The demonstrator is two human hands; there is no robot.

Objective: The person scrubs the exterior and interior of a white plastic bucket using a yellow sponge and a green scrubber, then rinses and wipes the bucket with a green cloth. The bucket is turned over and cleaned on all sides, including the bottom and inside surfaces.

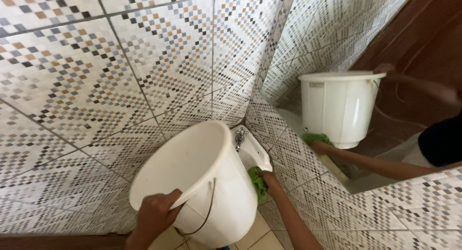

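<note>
L hand [156, 212] clamped on white bucket [202, 178] rim; R hand [270, 180] closed w/ green cloth [258, 182] against bucket side.

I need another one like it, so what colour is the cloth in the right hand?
Green: the cloth, seen in the head view.

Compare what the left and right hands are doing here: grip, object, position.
The left hand grips the rim of the tilted white plastic bucket; the right hand presses a crumpled green cloth against the small white corner sink. The left hand sits lower and nearer the camera; the right hand reaches further in, behind the bucket. Both are bare.
</note>
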